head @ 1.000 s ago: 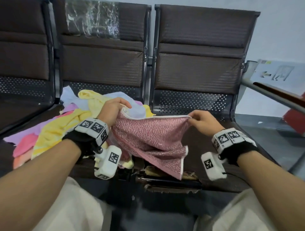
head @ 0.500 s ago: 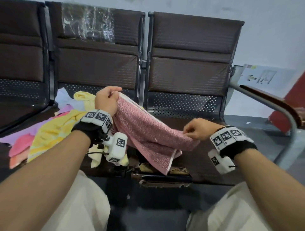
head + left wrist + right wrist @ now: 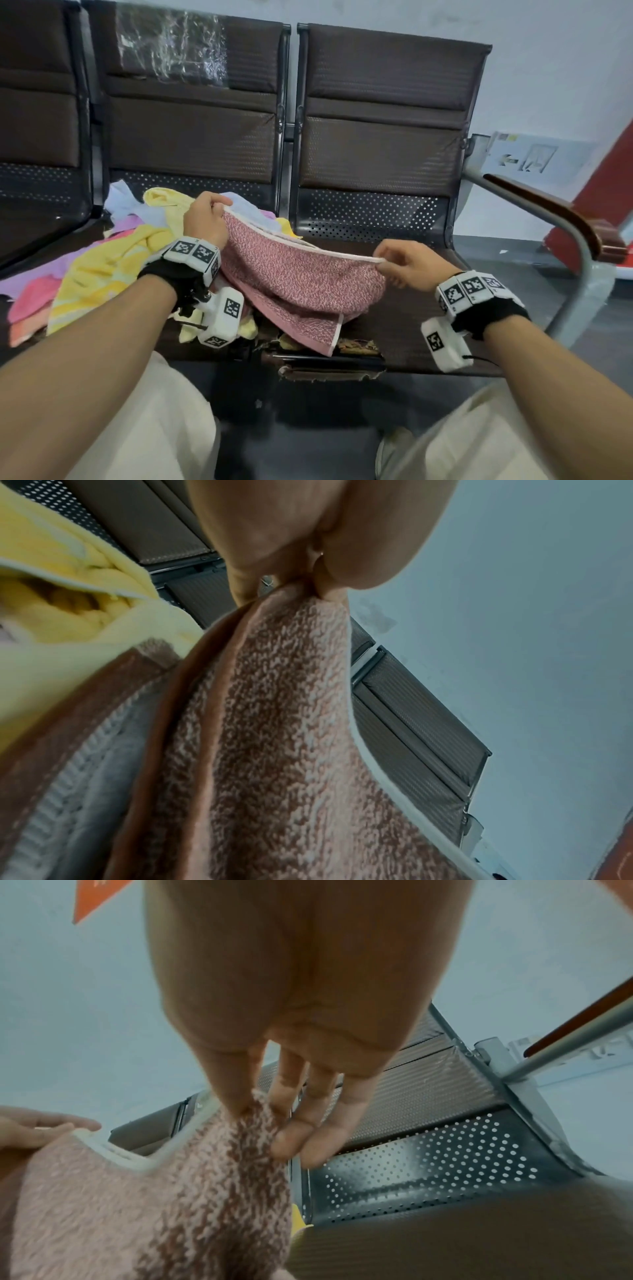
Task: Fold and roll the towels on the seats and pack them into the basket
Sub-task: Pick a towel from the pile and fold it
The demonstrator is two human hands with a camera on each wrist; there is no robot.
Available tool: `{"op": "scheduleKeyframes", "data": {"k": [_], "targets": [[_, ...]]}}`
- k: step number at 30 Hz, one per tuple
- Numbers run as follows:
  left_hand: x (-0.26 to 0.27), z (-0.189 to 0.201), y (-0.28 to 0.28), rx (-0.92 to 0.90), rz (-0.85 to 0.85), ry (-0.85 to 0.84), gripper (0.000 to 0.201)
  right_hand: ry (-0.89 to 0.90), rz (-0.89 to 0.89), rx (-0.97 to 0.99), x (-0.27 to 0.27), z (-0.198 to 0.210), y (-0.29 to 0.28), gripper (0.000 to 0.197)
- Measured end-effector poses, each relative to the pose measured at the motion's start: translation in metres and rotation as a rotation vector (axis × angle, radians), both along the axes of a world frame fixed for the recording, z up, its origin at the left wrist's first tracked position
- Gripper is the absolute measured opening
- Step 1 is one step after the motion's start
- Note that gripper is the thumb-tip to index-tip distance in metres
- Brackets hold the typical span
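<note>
A pink speckled towel with a white hem hangs between my two hands over the front of the seats. My left hand pinches its left top corner above the towel pile; the wrist view shows thumb and fingers closed on the pink towel. My right hand pinches the right top corner above the right seat, thumb and forefinger on the pink towel. A lower flap of the towel droops over the seat's front edge. A heap of yellow, lilac, pale blue and pink towels lies on the middle seat. No basket is in view.
Dark brown padded seat backs stand behind. A grey metal armrest with a wooden top runs along the right. A red object stands by the wall at far right. My knees in cream trousers are below.
My left hand has come down and my right hand has moved outward and up, drawing the towel's top hem taut between them. The view has tilted slightly.
</note>
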State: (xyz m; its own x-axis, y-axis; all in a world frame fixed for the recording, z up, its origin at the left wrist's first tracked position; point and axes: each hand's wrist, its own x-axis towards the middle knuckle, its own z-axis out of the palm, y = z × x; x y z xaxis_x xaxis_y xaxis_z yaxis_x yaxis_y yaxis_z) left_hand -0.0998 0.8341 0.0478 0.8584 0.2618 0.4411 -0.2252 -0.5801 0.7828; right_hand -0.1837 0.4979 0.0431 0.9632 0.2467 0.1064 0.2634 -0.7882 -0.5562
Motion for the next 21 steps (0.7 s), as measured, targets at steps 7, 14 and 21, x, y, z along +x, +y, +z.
{"op": "scheduleKeyframes", "data": {"k": [7, 14, 21], "targets": [[0.012, 0.002, 0.006, -0.022, 0.107, 0.062, 0.03, 0.204, 0.111, -0.427, 0.008, -0.012, 0.003, 0.014], [0.024, -0.005, 0.014, -0.02, 0.172, 0.067, 0.031, 0.064, -0.097, -0.179, 0.016, -0.01, -0.013, 0.016], [0.034, -0.013, 0.012, -0.01, 0.166, 0.062, 0.029, -0.107, -0.252, 0.405, 0.027, -0.003, -0.007, 0.013]]}}
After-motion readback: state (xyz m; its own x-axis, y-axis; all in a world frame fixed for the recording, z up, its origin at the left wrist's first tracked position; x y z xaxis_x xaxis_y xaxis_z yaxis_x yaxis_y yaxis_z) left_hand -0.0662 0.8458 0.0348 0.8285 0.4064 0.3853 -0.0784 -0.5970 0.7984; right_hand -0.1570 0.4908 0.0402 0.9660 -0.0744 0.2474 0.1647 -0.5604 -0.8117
